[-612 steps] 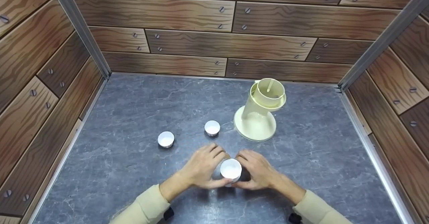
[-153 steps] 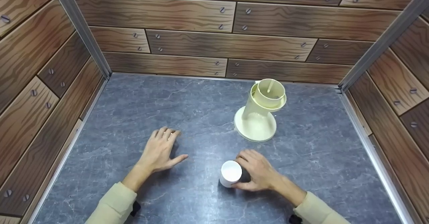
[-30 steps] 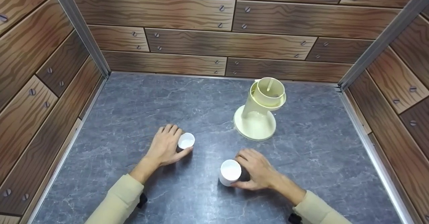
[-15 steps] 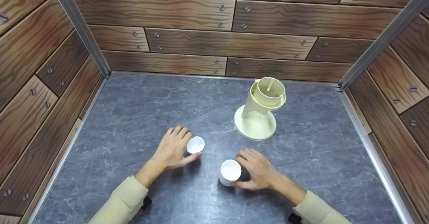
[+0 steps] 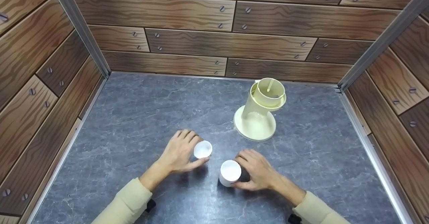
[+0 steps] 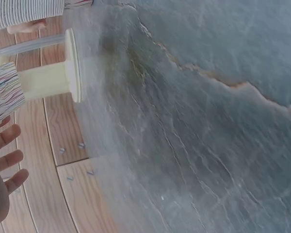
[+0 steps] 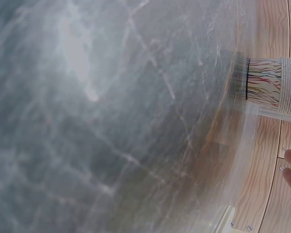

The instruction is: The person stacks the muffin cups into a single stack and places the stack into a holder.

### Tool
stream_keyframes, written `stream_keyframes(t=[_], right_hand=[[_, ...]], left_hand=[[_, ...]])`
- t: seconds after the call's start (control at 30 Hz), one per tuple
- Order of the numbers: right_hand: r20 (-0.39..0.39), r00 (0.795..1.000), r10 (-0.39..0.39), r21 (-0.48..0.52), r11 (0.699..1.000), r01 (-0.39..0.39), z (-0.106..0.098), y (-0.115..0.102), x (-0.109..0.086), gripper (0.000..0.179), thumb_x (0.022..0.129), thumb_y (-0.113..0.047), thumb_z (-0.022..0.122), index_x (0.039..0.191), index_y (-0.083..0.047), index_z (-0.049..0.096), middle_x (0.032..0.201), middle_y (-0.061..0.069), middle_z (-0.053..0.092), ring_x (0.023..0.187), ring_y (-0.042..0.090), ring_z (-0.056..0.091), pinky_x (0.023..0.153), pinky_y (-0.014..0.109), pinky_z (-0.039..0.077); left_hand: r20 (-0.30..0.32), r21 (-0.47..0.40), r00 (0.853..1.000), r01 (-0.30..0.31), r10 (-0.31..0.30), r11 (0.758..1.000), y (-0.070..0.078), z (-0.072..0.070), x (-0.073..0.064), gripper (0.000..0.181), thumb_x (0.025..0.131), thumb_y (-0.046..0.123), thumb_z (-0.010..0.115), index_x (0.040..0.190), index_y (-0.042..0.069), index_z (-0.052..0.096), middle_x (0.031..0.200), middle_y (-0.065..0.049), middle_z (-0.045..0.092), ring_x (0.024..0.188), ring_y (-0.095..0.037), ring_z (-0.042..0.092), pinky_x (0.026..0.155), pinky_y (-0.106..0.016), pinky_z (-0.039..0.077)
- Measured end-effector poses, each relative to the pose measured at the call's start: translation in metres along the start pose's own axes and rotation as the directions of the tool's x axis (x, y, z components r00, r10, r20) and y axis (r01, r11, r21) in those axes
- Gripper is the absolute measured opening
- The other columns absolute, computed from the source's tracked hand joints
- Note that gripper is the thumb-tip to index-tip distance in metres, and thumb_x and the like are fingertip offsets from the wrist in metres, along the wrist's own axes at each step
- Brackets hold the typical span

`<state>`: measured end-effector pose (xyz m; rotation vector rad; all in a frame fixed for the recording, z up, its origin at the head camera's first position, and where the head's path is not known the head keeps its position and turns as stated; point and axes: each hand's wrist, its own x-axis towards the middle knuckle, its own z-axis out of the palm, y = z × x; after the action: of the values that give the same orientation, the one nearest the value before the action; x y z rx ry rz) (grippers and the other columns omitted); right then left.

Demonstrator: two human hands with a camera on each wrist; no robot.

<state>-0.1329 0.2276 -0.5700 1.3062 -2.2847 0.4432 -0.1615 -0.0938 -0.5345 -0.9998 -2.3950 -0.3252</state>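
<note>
In the head view my left hand (image 5: 179, 153) holds a small white paper baking cup (image 5: 203, 149) upright between fingers and thumb, left of centre. The left wrist view shows coloured wavy lines on this baking cup (image 6: 6, 90), which is clear of the table. My right hand (image 5: 254, 170) grips a taller stack of baking cups (image 5: 230, 175) from its right side; the stack stands on the table. Ribbed layered rims and a patterned lowest cup show on the stack (image 7: 264, 82) in the right wrist view. A short gap separates the cup from the stack.
Behind the hands, to the right, stands a pale yellow holder (image 5: 255, 127) with a round base and a tube-shaped open top. The grey marbled table (image 5: 150, 100) is enclosed by wood-patterned walls (image 5: 187, 41) with metal edge strips.
Over the last second my left hand has carried the cup rightward and nearer, towards the stack. About five seconds ago that hand was empty and spread. My right hand keeps its place.
</note>
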Motion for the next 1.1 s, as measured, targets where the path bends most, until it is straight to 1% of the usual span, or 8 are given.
stream_keyframes(t=[0.13, 0.37, 0.63, 0.83, 0.97, 1.1], right_hand=[[-0.002, 1.000, 0.009, 0.006, 1.000, -0.009, -0.001, -0.001, 0.000, 0.061, 0.077, -0.068, 0.080, 0.103, -0.015, 0.067, 0.099, -0.003, 0.063, 0.089, 0.013, 0.058, 0.078, 0.030, 0.049], [-0.003, 1.000, 0.021, 0.016, 1.000, -0.021, -0.001, -0.002, 0.000, 0.061, 0.074, -0.068, 0.083, 0.103, -0.016, 0.067, 0.099, -0.004, 0.063, 0.089, 0.013, 0.059, 0.079, 0.031, 0.050], [-0.005, 1.000, 0.019, 0.014, 1.000, -0.019, 0.000, -0.002, 0.001, 0.062, 0.074, -0.067, 0.084, 0.105, -0.016, 0.068, 0.100, -0.004, 0.064, 0.090, 0.012, 0.059, 0.079, 0.031, 0.051], [-0.008, 1.000, 0.006, 0.006, 1.000, -0.006, 0.000, -0.001, 0.002, 0.062, 0.075, -0.068, 0.082, 0.104, -0.016, 0.068, 0.100, -0.004, 0.064, 0.090, 0.013, 0.059, 0.079, 0.031, 0.051], [-0.008, 1.000, 0.002, 0.001, 1.000, -0.002, 0.000, -0.001, 0.002, 0.061, 0.076, -0.069, 0.081, 0.104, -0.016, 0.067, 0.099, -0.004, 0.064, 0.089, 0.013, 0.059, 0.078, 0.031, 0.050], [-0.012, 1.000, -0.003, -0.002, 1.000, 0.003, 0.000, -0.001, 0.002, 0.061, 0.076, -0.068, 0.081, 0.103, -0.015, 0.067, 0.098, -0.004, 0.063, 0.088, 0.012, 0.059, 0.078, 0.030, 0.050]], left_hand=[[-0.021, -0.010, 1.000, -0.020, 0.020, 1.000, 0.004, 0.000, 0.003, 0.054, 0.085, 0.067, 0.070, 0.108, 0.019, 0.068, 0.106, 0.000, 0.068, 0.103, -0.021, 0.063, 0.089, -0.038, 0.053], [-0.028, -0.026, 0.998, -0.052, 0.051, 0.998, 0.013, -0.006, 0.010, 0.055, 0.083, 0.067, 0.074, 0.109, 0.019, 0.067, 0.107, 0.001, 0.068, 0.105, -0.021, 0.063, 0.091, -0.039, 0.054], [-0.030, -0.044, 0.995, -0.093, 0.091, 0.995, 0.021, -0.013, 0.018, 0.056, 0.085, 0.069, 0.070, 0.111, 0.019, 0.067, 0.107, 0.001, 0.069, 0.106, -0.020, 0.064, 0.094, -0.038, 0.054], [-0.041, -0.068, 0.991, -0.133, 0.130, 0.989, 0.028, -0.018, 0.022, 0.056, 0.084, 0.069, 0.071, 0.112, 0.020, 0.066, 0.107, 0.002, 0.068, 0.106, -0.019, 0.063, 0.091, -0.036, 0.054], [-0.057, -0.075, 0.987, -0.154, 0.150, 0.985, 0.031, -0.018, 0.025, 0.057, 0.084, 0.069, 0.071, 0.112, 0.020, 0.067, 0.107, 0.002, 0.068, 0.105, -0.018, 0.063, 0.089, -0.034, 0.053], [-0.061, -0.080, 0.985, -0.166, 0.161, 0.983, 0.034, -0.018, 0.027, 0.058, 0.084, 0.070, 0.070, 0.113, 0.020, 0.067, 0.108, 0.002, 0.069, 0.107, -0.019, 0.063, 0.090, -0.034, 0.053]])
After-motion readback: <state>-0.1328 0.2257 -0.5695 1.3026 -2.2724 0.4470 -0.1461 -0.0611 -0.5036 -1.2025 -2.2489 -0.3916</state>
